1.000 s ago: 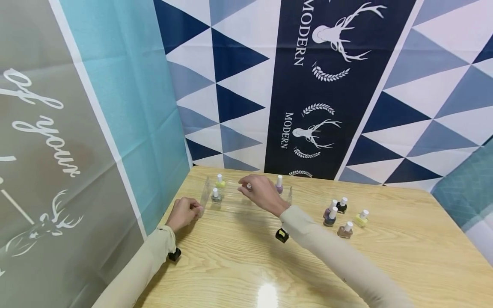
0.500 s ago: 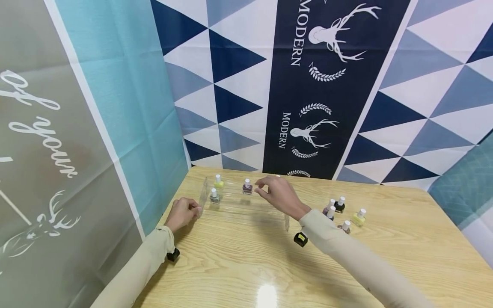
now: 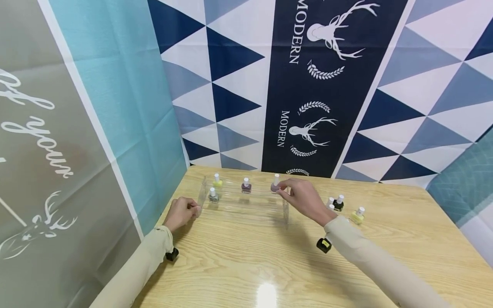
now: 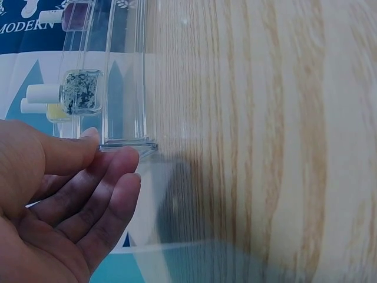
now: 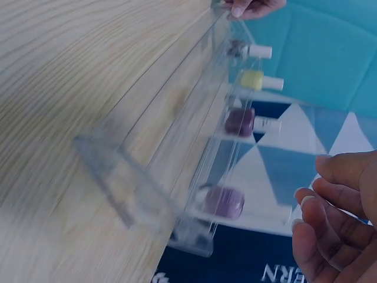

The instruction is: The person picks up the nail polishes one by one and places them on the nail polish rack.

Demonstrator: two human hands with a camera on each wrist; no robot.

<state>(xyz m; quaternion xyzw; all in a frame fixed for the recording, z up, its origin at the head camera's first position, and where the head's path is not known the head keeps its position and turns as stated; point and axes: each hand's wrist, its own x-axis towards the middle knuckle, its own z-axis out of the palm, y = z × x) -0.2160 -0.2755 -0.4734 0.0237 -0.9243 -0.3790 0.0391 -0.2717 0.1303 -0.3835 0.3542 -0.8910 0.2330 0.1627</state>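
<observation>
A clear acrylic tiered rack (image 3: 286, 209) stands on the table. My left hand (image 3: 182, 214) pinches its left end panel (image 4: 126, 144) between thumb and fingers. A speckled grey nail polish bottle (image 4: 82, 92) is near that end, with a yellow nail polish bottle (image 3: 218, 183) behind it. Around the back row's middle stands a dark purple nail polish bottle (image 5: 240, 122). My right hand (image 3: 304, 197) is by the light purple nail polish bottle (image 5: 224, 202) at the right end. Its fingers are loosely bent and apart from that bottle in the right wrist view.
Right of the rack, several more bottles stand on the wooden table (image 3: 231, 265), among them a black bottle (image 3: 338, 205) and a yellow bottle (image 3: 357, 217). My right forearm partly covers this group. Patterned cloth (image 3: 235, 85) hangs behind and to the left.
My right hand has let go of the dark purple nail polish bottle and moved right to the light purple one. The left hand stays at the rack's end panel.
</observation>
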